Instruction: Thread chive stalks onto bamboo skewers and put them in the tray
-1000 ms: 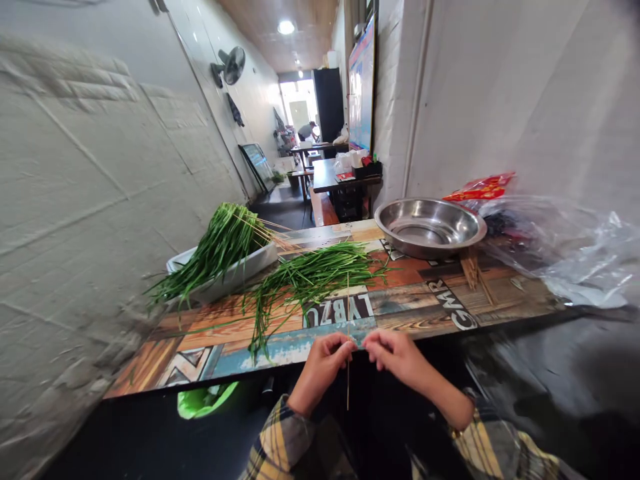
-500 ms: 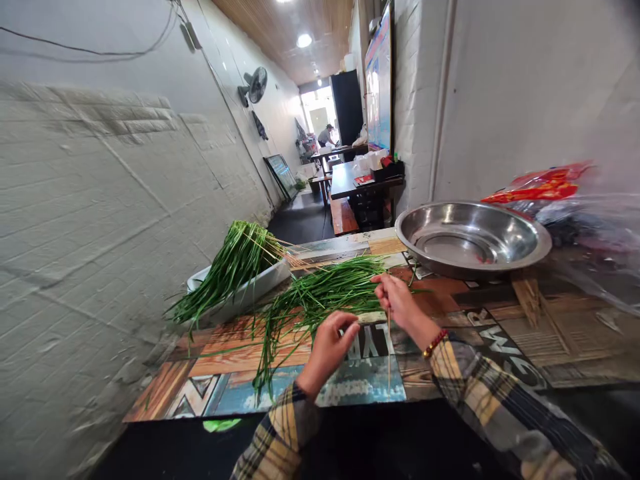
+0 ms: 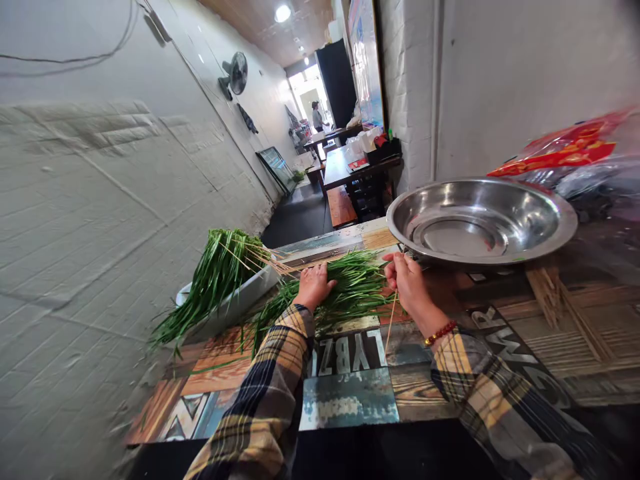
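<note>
Greens (image 3: pixel 357 283) on the worktop (image 3: pixel 350 403) are now reached by the left hand (image 3: pixel 315 287), its grip hard to tell; a skewer (image 3: pixel 392 319) is held pinched in the right hand (image 3: pixel 407 280), so both are brought close.

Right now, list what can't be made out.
In the head view:
thin wooden skewer: gripped part hidden by right hand
left hand: palm hidden by its back
white rectangular tray: inside largely covered by long green leaves
red and clear plastic bag: blurred, cut off by right frame edge
</note>
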{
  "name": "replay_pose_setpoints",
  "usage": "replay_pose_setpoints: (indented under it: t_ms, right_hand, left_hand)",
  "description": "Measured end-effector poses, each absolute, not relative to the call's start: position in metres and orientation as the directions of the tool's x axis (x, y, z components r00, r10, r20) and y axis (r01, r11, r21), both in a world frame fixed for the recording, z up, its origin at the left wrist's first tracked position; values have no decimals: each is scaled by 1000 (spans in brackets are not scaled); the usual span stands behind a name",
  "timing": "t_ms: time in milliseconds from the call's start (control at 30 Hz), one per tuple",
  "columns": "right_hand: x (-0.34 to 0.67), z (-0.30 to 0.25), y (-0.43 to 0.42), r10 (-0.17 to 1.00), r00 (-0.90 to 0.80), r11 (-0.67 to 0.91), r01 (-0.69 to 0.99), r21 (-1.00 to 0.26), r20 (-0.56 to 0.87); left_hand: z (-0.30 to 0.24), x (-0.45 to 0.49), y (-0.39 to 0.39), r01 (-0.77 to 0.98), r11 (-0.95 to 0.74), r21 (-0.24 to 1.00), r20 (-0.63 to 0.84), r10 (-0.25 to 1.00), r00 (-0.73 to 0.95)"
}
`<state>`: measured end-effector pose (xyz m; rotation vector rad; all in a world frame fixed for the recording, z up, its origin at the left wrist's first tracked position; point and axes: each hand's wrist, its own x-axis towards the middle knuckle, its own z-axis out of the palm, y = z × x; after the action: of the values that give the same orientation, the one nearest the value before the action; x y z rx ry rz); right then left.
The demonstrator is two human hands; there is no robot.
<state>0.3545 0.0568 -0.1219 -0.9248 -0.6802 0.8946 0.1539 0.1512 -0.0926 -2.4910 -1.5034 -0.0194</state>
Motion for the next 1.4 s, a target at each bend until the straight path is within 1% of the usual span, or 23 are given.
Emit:
replay_pose_setpoints:
  t_ms: [133, 233, 300, 333, 400, 467, 533, 667, 867, 967, 1133, 1200, 1300, 1400]
  right_hand:
    - [360, -121, 57, 858, 504, 323, -371, -871, 104]
    - [362, -118, 54, 844, 524, 346, -369, -863, 114]
    - [363, -115, 52, 836, 536, 358, -379, -853, 112]
    - [363, -114, 50, 836, 539, 359, -388, -849, 108]
    - [364, -113, 49, 839, 536, 355, -400, -845, 99]
    - [363, -112, 47, 845, 526, 348, -405, -846, 96]
    - [362, -112, 46, 854, 510, 343, -405, -847, 102]
    - [361, -112, 45, 865, 491, 336, -410, -848, 105]
    - [360, -112, 44, 863, 495, 336, -412, -847, 102]
    - [360, -113, 45, 865, 493, 332, -421, -844, 95]
    - [359, -113, 46, 878, 467, 320, -405, -857, 107]
    - [358, -114, 47, 895, 433, 296, -395, -870, 108]
    - [357, -115, 47, 931, 341, 249, -337, -908, 129]
    - [353, -116, 46, 955, 238, 231, -227, -946, 176]
  left_hand:
    - [-71, 160, 128, 858, -445, -258, 157, 857, 491]
    - [-57, 162, 97, 837, -446, -318, 222, 823, 523]
    - [-57, 157, 74, 807, -452, -380, 274, 779, 565]
    - [-60, 153, 63, 792, -457, -405, 275, 766, 582]
    - [-72, 141, 43, 779, -464, -422, 219, 781, 584]
    - [-85, 128, 26, 809, -441, -389, 168, 830, 533]
    - [-96, 116, 12, 845, -430, -318, 147, 858, 492]
    - [-103, 101, -7, 865, -470, -176, 170, 851, 497]
    - [-113, 101, -1, 867, -490, -94, 206, 842, 499]
    - [-120, 107, 17, 894, -436, -103, 235, 863, 448]
    - [-119, 121, 51, 911, -349, -219, 243, 885, 397]
    - [-117, 127, 62, 918, -315, -241, 247, 895, 372]
    - [-115, 131, 70, 939, -264, -222, 261, 911, 318]
    - [-114, 127, 65, 941, -303, -148, 240, 912, 332]
